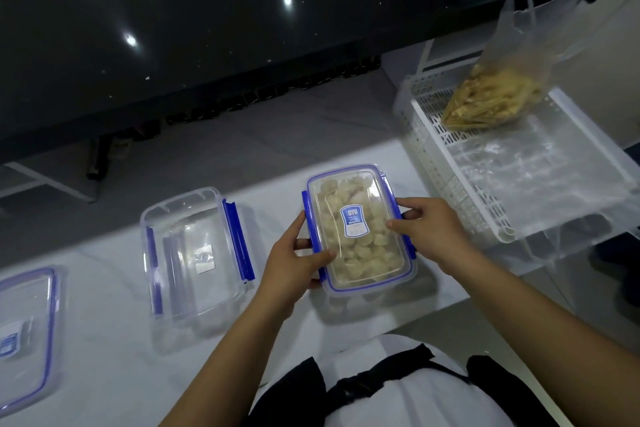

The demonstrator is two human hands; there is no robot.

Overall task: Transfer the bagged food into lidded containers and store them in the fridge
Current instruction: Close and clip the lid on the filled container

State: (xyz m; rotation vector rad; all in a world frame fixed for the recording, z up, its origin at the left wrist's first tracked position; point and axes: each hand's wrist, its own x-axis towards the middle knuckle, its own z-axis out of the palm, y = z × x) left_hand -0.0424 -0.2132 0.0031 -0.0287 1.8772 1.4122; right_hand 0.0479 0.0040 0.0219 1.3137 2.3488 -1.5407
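A clear lidded container (358, 191) with blue clips stands on the white counter, filled with pale round food pieces; its lid carries a blue label. My left hand (298, 262) grips its left side at the blue clip, thumb on the lid. My right hand (429, 229) grips the right side, thumb on the lid. An empty clear container (194, 253) with blue clips stands to the left. A separate lid (24, 333) lies at the far left. A clear plastic bag of yellowish strips (491, 97) sits in the white basket.
The white perforated basket (446, 163) stands at the right on the white counter (104, 374). Beyond the counter edge lies grey floor and a large dark glossy surface (207, 28). My torso in white with a dark strap is at the bottom.
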